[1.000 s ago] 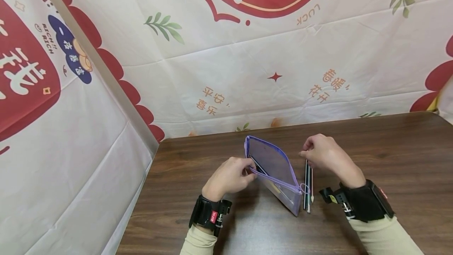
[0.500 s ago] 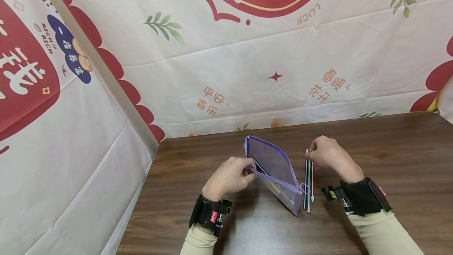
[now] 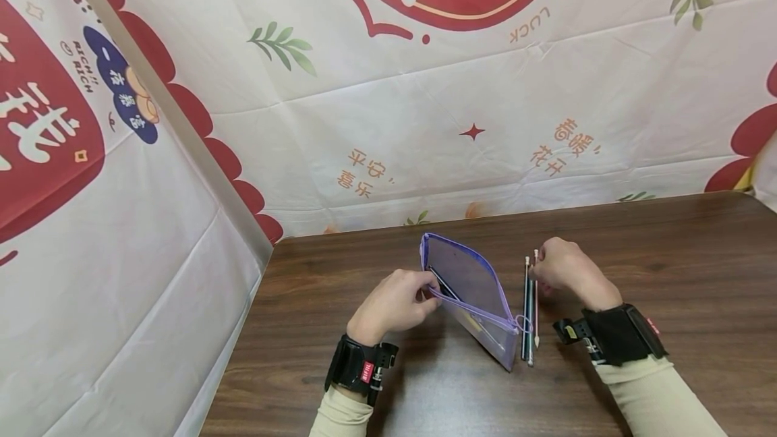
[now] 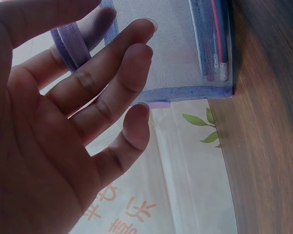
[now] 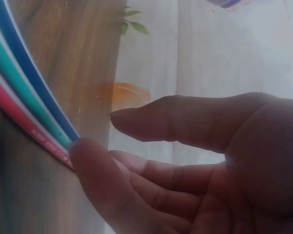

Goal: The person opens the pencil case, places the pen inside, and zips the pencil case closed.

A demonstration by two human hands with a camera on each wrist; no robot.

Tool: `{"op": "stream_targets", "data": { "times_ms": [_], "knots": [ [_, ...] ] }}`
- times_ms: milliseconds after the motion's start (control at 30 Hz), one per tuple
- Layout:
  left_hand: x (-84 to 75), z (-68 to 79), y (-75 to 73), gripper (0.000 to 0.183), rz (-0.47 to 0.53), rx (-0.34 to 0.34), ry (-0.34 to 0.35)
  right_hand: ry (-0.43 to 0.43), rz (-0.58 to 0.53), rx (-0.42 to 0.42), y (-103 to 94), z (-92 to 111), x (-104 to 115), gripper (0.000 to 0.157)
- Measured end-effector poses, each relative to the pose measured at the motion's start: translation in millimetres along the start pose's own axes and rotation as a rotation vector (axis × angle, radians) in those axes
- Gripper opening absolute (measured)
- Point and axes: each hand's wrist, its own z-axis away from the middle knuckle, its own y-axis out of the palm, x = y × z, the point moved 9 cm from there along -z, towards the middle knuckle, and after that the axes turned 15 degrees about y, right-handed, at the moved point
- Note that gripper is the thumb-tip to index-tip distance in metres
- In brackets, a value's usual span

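With our left hand (image 3: 394,299) we pinch the rim of the purple mesh pencil case (image 3: 467,270), which extends rightward from it. Our right hand (image 3: 567,268), its thumb and fingers parted, touches three pencils (image 5: 20,84) lying just left of it.

Pouch (image 3: 476,275) on desk (image 3: 680,268), between left grip (image 3: 394,299) and right grip (image 3: 561,265); left grip at pouch's near rim; slim sticks (image 3: 446,283) in pouch; three pencils (image 3: 531,309) side by side on desk, just right of pouch, far ends at right grip; loop (image 3: 523,322) at pouch's right end; hanging cloth (image 3: 413,133) behind desk, side cloth (image 3: 152,255) left of desk
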Motion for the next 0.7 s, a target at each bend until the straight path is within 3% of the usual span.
{"op": "stream_targets", "data": {
  "times_ms": [700],
  "knots": [
    [-3.4,-0.6,-1.5,0.004,-0.010,-0.005,0.014,0.045,0.027,0.009,8.6,-9.6,-7.9,0.018]
  ]
}}
